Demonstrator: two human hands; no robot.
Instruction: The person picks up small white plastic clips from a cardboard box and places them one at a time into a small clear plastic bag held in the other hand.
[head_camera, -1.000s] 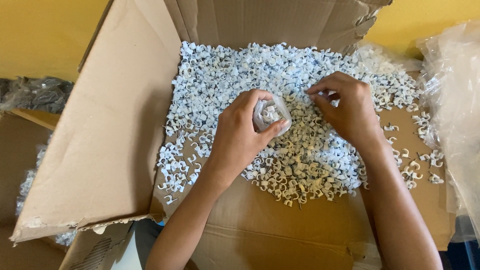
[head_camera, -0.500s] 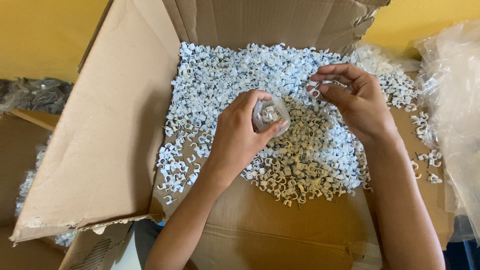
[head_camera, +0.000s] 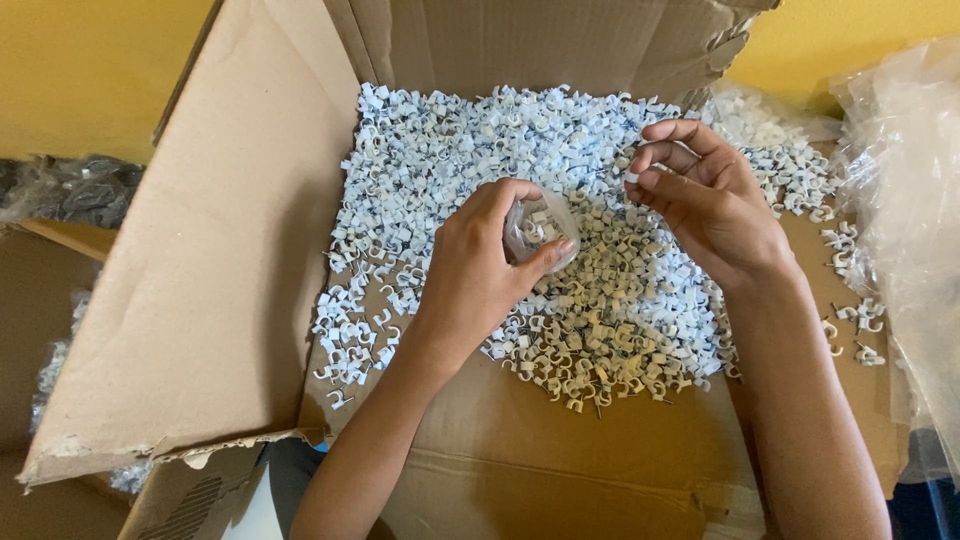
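While my left hand grips a small clear bag of clips, my right hand hovers above the pile of clips. Its fingers curl, pinching a clip.

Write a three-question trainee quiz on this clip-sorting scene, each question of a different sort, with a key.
1. True or false: the left hand holds a small clear bag with clips inside.
2. Multiple choice: where is the right hand? A) flat on the cardboard flap B) raised over the pile of clips, fingers curled together C) inside the clear bag
3. Fill in: the loose clips lie on an opened-out ______ box.

Key: 1 true. 2 B. 3 cardboard.
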